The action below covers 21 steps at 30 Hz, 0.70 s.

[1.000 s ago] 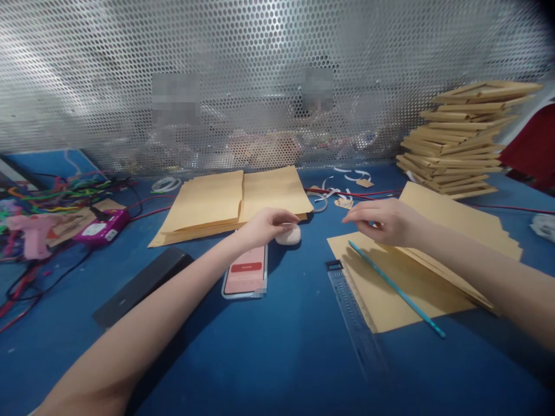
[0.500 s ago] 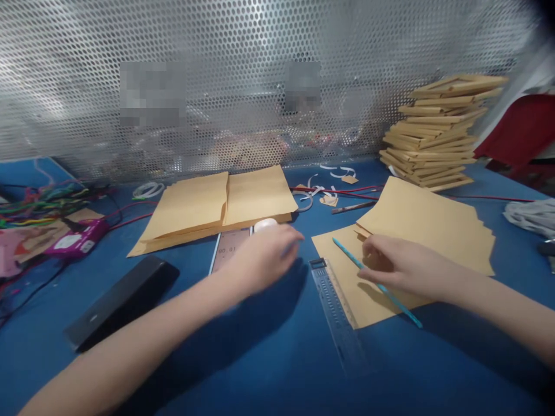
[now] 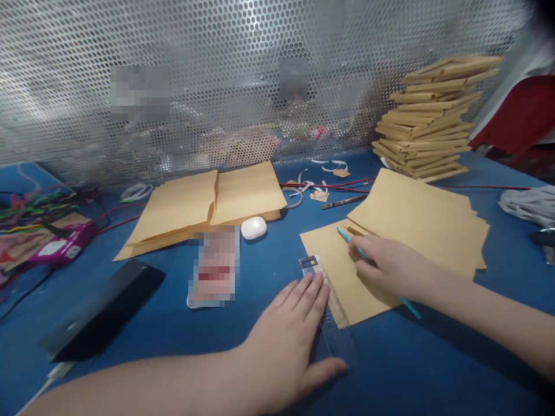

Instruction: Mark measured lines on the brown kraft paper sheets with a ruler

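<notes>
My left hand (image 3: 292, 335) lies flat with fingers stretched over a clear plastic ruler (image 3: 310, 264), covering much of it. The ruler lies along the left edge of a sheet of brown paper (image 3: 342, 289). My right hand (image 3: 385, 263) is closed around a slim turquoise pencil or pen (image 3: 344, 234), above that sheet. The stick's upper end points up and left, and its other end shows below the hand. A fanned stack of brown paper (image 3: 416, 214) overlaps the sheet behind my right hand.
A phone (image 3: 214, 266), partly blurred out, and a white rounded case (image 3: 254, 229) lie left of centre. A black power bank (image 3: 106, 309) sits further left. More brown sheets (image 3: 177, 202), paper scraps (image 3: 319, 195) and a tall pile of folded brown pieces (image 3: 427, 124) line the back.
My left hand has come away from the white case and phone and settled on the ruler. My right hand has closed around the turquoise stick, which it was loosely over before.
</notes>
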Motion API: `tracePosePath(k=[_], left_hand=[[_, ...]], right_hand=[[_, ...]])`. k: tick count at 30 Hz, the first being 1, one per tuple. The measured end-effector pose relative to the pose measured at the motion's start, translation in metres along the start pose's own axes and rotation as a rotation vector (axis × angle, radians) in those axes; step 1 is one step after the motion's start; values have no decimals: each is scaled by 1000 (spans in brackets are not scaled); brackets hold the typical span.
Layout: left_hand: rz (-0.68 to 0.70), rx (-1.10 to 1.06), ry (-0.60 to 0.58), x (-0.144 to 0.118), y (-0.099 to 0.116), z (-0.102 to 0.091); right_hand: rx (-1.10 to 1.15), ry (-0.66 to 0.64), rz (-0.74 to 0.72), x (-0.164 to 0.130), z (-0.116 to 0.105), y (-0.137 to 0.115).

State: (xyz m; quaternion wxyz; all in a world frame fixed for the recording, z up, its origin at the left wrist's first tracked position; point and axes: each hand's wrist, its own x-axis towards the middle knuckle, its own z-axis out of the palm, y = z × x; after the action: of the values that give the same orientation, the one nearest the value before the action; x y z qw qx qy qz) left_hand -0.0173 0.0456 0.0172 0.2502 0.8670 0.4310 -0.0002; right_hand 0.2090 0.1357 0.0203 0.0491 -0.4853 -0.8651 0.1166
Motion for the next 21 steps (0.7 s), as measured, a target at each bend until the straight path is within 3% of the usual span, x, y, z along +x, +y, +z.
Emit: tracePosePath(k=[7, 10, 13, 18, 21], left_hand=[[-25, 42, 75, 17, -15, -5], [-33, 35, 141, 20, -22, -4], [-66, 46, 186, 22, -25, -3], [-106, 77, 198, 27, -30, -5], [-114, 72, 213, 30, -33, -6]], right_hand=[[-198, 92, 126, 14, -5, 31], [-113, 87, 101, 12, -6, 36], [293, 54, 112, 10, -8, 32], [1273, 25, 136, 13, -9, 25], [1358, 178, 82, 16, -3, 21]])
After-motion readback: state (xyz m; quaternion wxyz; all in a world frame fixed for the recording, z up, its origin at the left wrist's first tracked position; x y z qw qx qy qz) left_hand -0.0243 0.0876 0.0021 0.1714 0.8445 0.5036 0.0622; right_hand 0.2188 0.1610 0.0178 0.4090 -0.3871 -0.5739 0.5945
